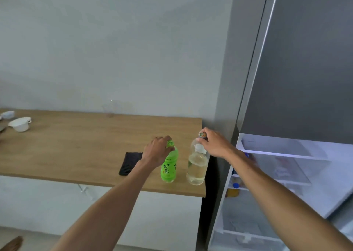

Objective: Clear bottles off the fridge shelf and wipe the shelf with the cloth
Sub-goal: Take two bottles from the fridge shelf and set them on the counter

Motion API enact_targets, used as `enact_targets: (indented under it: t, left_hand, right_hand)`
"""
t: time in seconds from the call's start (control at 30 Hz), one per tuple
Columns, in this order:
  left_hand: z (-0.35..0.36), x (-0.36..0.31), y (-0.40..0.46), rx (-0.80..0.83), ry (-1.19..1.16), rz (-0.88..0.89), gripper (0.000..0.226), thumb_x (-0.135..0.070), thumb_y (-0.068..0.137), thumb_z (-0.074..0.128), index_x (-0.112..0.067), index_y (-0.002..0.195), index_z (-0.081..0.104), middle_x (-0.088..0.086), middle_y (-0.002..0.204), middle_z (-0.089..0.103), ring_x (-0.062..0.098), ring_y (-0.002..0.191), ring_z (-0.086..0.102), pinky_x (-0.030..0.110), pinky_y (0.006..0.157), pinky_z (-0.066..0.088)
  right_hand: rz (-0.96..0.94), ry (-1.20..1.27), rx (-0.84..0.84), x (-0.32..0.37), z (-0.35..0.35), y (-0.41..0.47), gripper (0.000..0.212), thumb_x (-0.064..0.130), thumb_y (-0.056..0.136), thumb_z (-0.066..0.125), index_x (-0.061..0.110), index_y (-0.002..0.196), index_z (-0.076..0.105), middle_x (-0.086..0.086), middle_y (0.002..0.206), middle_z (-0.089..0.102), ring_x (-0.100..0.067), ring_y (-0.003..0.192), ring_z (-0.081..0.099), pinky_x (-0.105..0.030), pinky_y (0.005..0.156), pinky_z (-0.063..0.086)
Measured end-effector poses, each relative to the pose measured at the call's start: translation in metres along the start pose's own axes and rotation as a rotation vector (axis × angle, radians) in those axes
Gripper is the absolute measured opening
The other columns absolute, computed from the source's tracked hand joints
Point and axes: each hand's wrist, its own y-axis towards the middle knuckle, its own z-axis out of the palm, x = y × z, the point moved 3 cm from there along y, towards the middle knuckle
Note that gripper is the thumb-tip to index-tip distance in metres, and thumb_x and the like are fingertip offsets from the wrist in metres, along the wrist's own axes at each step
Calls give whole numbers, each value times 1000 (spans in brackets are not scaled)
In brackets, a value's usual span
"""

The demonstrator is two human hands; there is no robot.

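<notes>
Left hand (157, 149) grips the green bottle (169, 165) by its cap — upright near the counter (76, 145) right edge. Right hand (214, 144) grips the clear bottle (196, 166) cap alongside.

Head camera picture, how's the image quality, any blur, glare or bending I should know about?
Head view: wide-angle bending curves the fridge door edge; the open fridge interior is washed out bluish and soft, its contents unreadable; the green bottle, clear bottle and both hands are fairly sharp; the dark cloth shows little detail.
</notes>
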Motion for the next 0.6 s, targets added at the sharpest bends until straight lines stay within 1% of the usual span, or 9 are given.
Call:
enact_targets:
  t: [0.07,0.13,0.2,0.33,0.4,0.53,0.6]
  left_hand:
    - [9,13,22,7,-12,-11,35,-39,90,58,-23,121,54,6,113,63,30,105,57,39,77,47]
    - [17,24,43,6,-31,-28,35,-37,90,58,-21,121,55,7,112,63,31,103,58,40,76,47]
    - [24,31,65,10,-85,-45,34,-34,90,59,-18,120,55,11,110,62,34,101,58,42,78,49]
    - [34,42,114,47,-133,-28,32,-26,92,58,-10,119,53,16,110,60,38,103,56,49,83,48]
    - [38,48,138,44,-122,-31,32,-25,92,57,-9,120,53,17,110,60,38,103,56,48,83,48]
    - [44,58,176,24,-77,-49,34,-29,93,55,-12,123,52,16,111,60,37,102,56,46,79,49]
    - [47,63,192,23,-74,-58,35,-28,94,55,-11,124,51,16,111,60,37,103,57,46,80,48]
  right_hand:
    - [-3,-14,1,1,11,26,34,40,96,54,18,121,56,-3,122,63,-24,111,58,-37,91,47]
    - [-10,-1,2,-1,22,52,33,39,96,54,16,120,56,-5,122,63,-25,112,58,-35,90,47]
    - [-4,12,2,-4,32,76,33,38,96,55,15,119,57,-7,121,64,-27,112,58,-34,88,46]
    - [-5,-8,8,-5,45,125,32,36,96,55,14,119,57,-12,121,64,-32,114,58,-38,91,47]
    - [-3,-3,9,-7,47,149,33,36,96,56,14,120,57,-14,122,64,-33,114,58,-38,91,47]
    - [15,19,3,-16,52,189,35,34,96,57,10,121,55,-16,123,62,-33,113,57,-38,91,46]
    - [24,27,6,-18,56,205,36,34,96,58,10,122,55,-15,123,61,-32,113,57,-37,91,46]
